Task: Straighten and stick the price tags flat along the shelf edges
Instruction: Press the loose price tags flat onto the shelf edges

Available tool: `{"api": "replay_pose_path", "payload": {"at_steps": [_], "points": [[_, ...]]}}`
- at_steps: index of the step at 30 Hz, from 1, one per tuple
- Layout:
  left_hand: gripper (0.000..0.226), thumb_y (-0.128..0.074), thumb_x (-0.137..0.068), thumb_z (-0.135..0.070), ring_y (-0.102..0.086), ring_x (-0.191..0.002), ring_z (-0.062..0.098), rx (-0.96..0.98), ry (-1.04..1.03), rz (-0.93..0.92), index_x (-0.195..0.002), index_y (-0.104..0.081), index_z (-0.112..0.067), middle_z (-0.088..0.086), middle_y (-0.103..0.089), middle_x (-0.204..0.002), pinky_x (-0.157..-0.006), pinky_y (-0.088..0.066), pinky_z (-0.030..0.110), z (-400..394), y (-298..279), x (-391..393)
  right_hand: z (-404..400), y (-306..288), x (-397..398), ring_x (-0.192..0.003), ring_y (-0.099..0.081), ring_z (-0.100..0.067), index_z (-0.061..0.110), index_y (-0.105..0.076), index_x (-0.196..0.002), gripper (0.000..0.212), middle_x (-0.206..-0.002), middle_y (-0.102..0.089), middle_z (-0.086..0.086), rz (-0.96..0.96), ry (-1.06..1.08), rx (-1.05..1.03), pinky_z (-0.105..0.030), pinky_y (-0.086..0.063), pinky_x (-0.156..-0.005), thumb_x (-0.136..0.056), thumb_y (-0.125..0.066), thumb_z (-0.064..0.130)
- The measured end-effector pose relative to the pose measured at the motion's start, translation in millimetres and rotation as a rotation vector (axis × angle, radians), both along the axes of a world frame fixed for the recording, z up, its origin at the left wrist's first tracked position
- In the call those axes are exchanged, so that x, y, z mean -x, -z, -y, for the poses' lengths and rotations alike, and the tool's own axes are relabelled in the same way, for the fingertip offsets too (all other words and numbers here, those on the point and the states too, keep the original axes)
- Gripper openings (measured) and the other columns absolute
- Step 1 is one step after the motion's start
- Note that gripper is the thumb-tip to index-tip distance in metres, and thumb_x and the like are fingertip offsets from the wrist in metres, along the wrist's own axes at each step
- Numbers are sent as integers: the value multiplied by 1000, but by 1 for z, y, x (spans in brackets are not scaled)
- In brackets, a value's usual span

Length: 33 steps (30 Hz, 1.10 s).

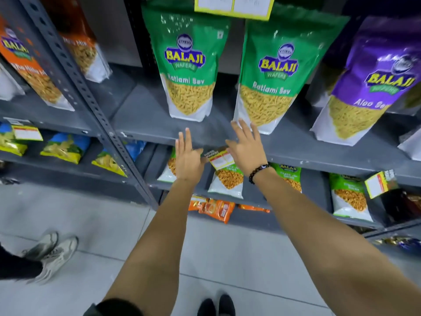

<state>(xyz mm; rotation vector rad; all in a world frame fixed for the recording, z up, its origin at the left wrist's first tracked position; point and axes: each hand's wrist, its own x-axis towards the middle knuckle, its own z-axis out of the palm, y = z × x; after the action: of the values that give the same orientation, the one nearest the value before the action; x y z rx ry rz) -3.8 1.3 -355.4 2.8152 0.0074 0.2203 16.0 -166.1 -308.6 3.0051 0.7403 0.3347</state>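
Yellow-edged and crooked, the price tag (220, 158) hung off the front lip of the grey shelf (296, 153), just below the edge and between the two hands, with its long axis tilted so that it ran roughly from ten o'clock to four o'clock instead of level along the shelf. Its printed face looked outward and slightly down. The left hand (188, 156) sat at about nine o'clock from the tag, fingers spread and empty, its thumb side just beside the tag's left corner; whether it touched the paper could not be told. The right hand (245, 147) lay at about two o'clock from the tag, fingers fanned apart and gripping nothing, its fingertips reaching up toward the base of a green snack bag (264, 87). The main risk, as I judged it, was that pressing while the tag sat skewed would stick it down crooked or crease it, and a hard tug at one corner could tear it or peel it off the shelf altogether. The right fingers were also close enough to the green bag that a careless push might tip it backward. Another tag (379, 183), at four o'clock on the shelf below, also hung askew.
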Motion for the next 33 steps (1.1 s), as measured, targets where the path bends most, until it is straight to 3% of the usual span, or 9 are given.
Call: {"api": "replay_pose_path", "payload": {"at_steps": [4, 10, 15, 18, 20, 21, 24, 27, 33], "points": [[23, -60, -89, -28, -1, -145, 37, 57, -21, 13, -97, -68, -9, 21, -4, -157, -121, -4, 45, 6, 13, -8, -4, 5, -7, -140, -24, -36, 5, -68, -92, 14, -144, -39, -20, 31, 27, -42, -57, -16, -116, -89, -55, 11], [12, -54, -91, -11, -9, -145, 37, 123, -16, 72, -86, -64, -6, 18, -23, -154, -121, -6, 46, 1, 12, -3, -7, 12, -8, -136, -29, -31, 3, -59, -107, 20, -136, -46, -14, -52, 65, -86, -50, -20, -115, -92, -50, 12], [11, -53, -89, -10, -18, -144, 36, 47, 156, 93, -85, -61, -5, 18, -34, -150, -120, -9, 45, -17, 5, -2, 2, 33, 9, -133, -36, -31, 0, -61, -99, 16, -135, -50, -14, -114, 137, -305, -50, -19, -116, -89, -54, 10], [11, -55, -89, -9, -33, -137, 37, 4, 178, 75, -86, -64, -3, 19, -45, -142, -118, -17, 45, -22, 2, -12, -3, 45, 11, -128, -40, -33, 0, -63, -93, 12, -133, -50, -14, -117, 198, -401, -48, -17, -116, -86, -57, 9], [8, -59, -88, -8, -47, -125, 37, 11, 157, 89, -83, -64, -5, 16, -53, -133, -108, -36, 47, -22, 0, -16, -7, 49, 8, -121, -43, -35, 1, -63, -90, 12, -130, -52, -15, -100, 249, -436, -49, -20, -114, -86, -59, 11], [6, -60, -87, -9, -53, -116, 35, 8, 143, 104, -82, -63, -6, 14, -56, -128, -95, -46, 45, -23, -1, -18, -10, 50, 7, -117, -45, -36, 1, -64, -89, 12, -127, -54, -16, -84, 270, -452, -49, -23, -112, -85, -60, 13], [4, -61, -86, -11, -59, -97, 31, -11, 130, 158, -82, -62, -11, 9, -62, -111, -63, -48, 35, -24, -4, -23, -15, 51, 2, -108, -47, -36, 2, -64, -87, 13, -118, -56, -15, -37, 322, -491, -48, -29, -105, -85, -61, 15], [5, -60, -87, -13, -60, -86, 30, 3, 131, 176, -82, -61, -12, 8, -62, -98, -58, -41, 33, -24, -10, -25, -18, 48, -1, -103, -47, -35, 4, -64, -87, 14, -112, -56, -14, -28, 362, -506, -45, -28, -101, -85, -60, 18], [4, -59, -88, -14, -60, -87, 29, 34, 111, 145, -85, -62, -12, 8, -63, -96, -63, -45, 35, -22, -19, -27, -19, 41, -3, -100, -47, -36, 5, -63, -86, 14, -109, -57, -14, -47, 386, -523, -46, -31, -96, -85, -60, 19]]}}
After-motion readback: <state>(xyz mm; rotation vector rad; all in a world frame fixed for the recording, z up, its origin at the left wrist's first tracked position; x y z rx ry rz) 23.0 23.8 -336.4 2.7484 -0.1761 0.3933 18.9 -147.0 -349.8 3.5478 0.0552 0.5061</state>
